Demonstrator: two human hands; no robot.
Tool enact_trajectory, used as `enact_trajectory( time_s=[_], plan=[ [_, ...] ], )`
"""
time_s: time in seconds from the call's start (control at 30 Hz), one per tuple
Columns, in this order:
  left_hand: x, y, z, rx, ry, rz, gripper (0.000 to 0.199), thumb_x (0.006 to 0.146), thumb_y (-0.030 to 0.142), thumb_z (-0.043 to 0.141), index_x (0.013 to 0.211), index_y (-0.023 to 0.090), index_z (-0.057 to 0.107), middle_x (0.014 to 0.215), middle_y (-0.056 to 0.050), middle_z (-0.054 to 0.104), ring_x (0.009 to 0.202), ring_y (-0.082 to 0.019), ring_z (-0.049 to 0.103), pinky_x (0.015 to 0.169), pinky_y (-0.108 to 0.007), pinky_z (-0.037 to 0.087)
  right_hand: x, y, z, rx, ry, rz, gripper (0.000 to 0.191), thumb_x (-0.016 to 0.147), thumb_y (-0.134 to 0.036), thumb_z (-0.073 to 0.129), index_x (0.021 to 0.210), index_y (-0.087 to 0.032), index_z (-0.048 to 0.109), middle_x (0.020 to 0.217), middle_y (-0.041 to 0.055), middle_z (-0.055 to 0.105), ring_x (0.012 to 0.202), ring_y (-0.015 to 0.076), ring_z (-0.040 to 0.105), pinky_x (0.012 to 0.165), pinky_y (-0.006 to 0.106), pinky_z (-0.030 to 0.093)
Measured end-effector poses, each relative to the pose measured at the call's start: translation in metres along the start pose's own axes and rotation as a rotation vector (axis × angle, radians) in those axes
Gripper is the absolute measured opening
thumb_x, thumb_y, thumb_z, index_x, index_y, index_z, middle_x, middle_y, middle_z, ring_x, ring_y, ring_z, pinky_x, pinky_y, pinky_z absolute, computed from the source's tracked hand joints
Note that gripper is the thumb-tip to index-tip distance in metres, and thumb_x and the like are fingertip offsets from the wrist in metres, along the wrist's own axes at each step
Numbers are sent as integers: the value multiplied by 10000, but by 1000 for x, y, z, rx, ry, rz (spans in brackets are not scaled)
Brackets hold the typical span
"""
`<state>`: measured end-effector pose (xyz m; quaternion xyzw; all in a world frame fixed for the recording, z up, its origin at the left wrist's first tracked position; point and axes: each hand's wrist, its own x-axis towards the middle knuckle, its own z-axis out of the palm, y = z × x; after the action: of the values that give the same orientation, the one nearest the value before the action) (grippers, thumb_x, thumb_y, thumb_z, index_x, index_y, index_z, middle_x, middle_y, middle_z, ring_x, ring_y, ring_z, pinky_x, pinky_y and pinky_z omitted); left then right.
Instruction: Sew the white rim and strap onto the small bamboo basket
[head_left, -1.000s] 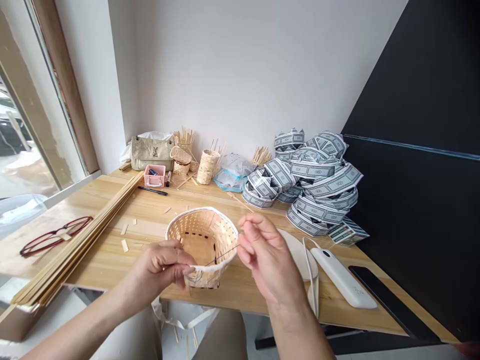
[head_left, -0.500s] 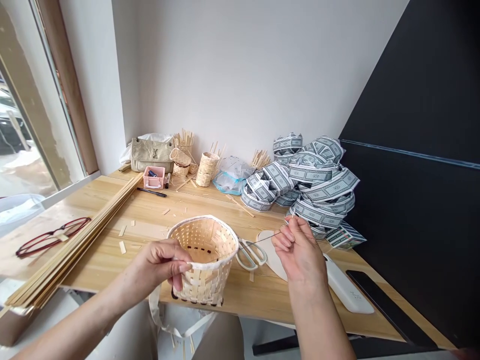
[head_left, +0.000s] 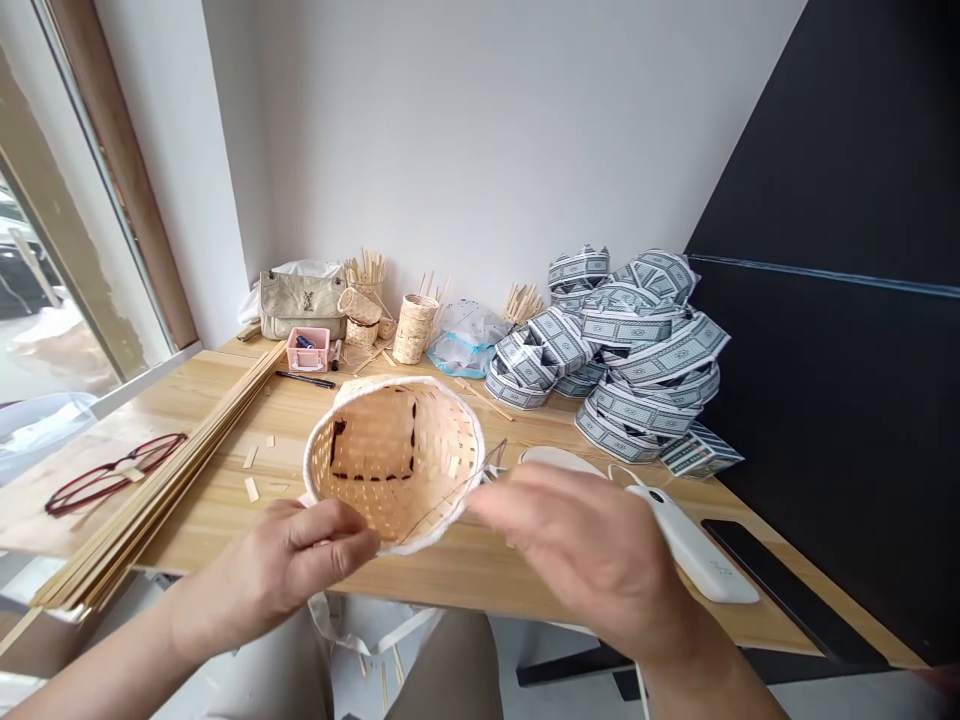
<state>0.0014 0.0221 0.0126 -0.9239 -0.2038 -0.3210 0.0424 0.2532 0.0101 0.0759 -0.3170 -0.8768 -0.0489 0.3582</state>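
Observation:
A woven basket (head_left: 375, 435) of pale wooden strips is tilted with its mouth toward me, so dark stitching in a square shows on its bottom. White binding runs around its rim. My left hand (head_left: 311, 555) is closed on the near edge of that rim, thumb on top. A thin dark thread (head_left: 442, 500) crosses the basket's mouth from near the left fingertips and loops loosely past the right rim. Blurred by motion, my right hand (head_left: 577, 545) is beside the right rim, fingers together, with the thread running to its fingertips. Any needle there is too smeared to make out.
Long wooden strips (head_left: 172, 475) and red glasses (head_left: 116, 473) lie at left. Behind stand a handbag (head_left: 300, 305), a pink box (head_left: 308, 350) and small woven cylinders (head_left: 415, 330). Patterned bands (head_left: 637, 340) are heaped at right, near a white device (head_left: 697, 545).
My right hand has come down and left to the basket's rim, and the thread has gone from taut to slack. The basket has tipped its mouth toward me.

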Motion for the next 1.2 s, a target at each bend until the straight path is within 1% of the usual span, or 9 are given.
enact_trajectory(
  time_s=[0.07, 0.1, 0.2, 0.27, 0.57, 0.7, 0.93, 1.07, 1.2],
  plan=[
    [-1, 0, -3, 86, -8, 50, 280, 914, 115, 294, 1063, 138, 530, 889, -77, 633, 709, -133, 610, 586, -219, 462, 5, -8, 2, -135, -165, -155, 249, 854, -94, 409, 819, -191, 635, 546, -27, 454, 480, 92, 379, 449, 235, 246],
    [-1, 0, -4, 124, -1, 73, 288, 917, 120, 283, 1054, 134, 535, 888, -79, 635, 688, -134, 608, 568, -222, 459, 7, -10, 4, -187, -208, -196, 266, 857, -95, 396, 803, -189, 639, 528, -30, 424, 470, 95, 348, 448, 244, 224],
    [-1, 2, -7, 194, 21, 123, 309, 914, 113, 266, 1028, 130, 553, 880, -80, 642, 635, -128, 593, 530, -222, 445, 9, -9, 12, -268, -266, -273, 262, 854, -97, 399, 772, -179, 634, 530, -29, 412, 476, 102, 329, 465, 254, 211],
    [-1, 5, -8, 207, 19, 112, 307, 901, 90, 286, 1023, 131, 564, 881, -80, 642, 644, -130, 592, 537, -222, 446, 8, -9, 15, -284, -289, -296, 236, 847, -100, 420, 769, -181, 628, 548, -27, 430, 497, 106, 352, 484, 256, 224],
    [-4, 10, -11, 222, 27, 69, 284, 876, 75, 355, 1019, 162, 585, 884, -55, 639, 656, -119, 587, 577, -201, 452, 8, -10, 19, -305, -310, -307, 207, 833, -102, 444, 790, -183, 629, 573, -18, 460, 533, 120, 397, 510, 261, 263],
    [-3, 8, -10, 227, 15, 81, 291, 878, 66, 335, 1013, 144, 580, 892, -65, 634, 647, -120, 584, 578, -206, 454, 7, -10, 23, -293, -304, -309, 191, 830, -112, 457, 790, -182, 630, 563, -22, 453, 524, 116, 391, 509, 257, 262],
    [-3, 6, -6, 170, 9, 73, 342, 902, 101, 258, 1108, 159, 525, 873, -77, 641, 633, -134, 589, 561, -214, 466, 7, -10, 24, -292, -328, -299, 213, 847, -115, 435, 781, -184, 626, 559, -22, 452, 520, 110, 383, 513, 253, 259],
    [-3, 6, -6, 151, 12, 65, 341, 897, 101, 278, 1132, 172, 516, 874, -75, 640, 638, -140, 591, 556, -216, 466, 6, -9, 25, -293, -321, -295, 223, 850, -118, 425, 775, -190, 623, 557, -23, 451, 515, 113, 369, 506, 255, 252],
    [-2, 6, -6, 144, 1, 67, 300, 893, 91, 304, 1050, 153, 552, 886, -77, 635, 655, -138, 593, 565, -217, 459, 5, -8, 26, -290, -341, -291, 179, 832, -124, 456, 773, -193, 610, 564, -27, 455, 510, 113, 370, 506, 260, 235]
  ],
)
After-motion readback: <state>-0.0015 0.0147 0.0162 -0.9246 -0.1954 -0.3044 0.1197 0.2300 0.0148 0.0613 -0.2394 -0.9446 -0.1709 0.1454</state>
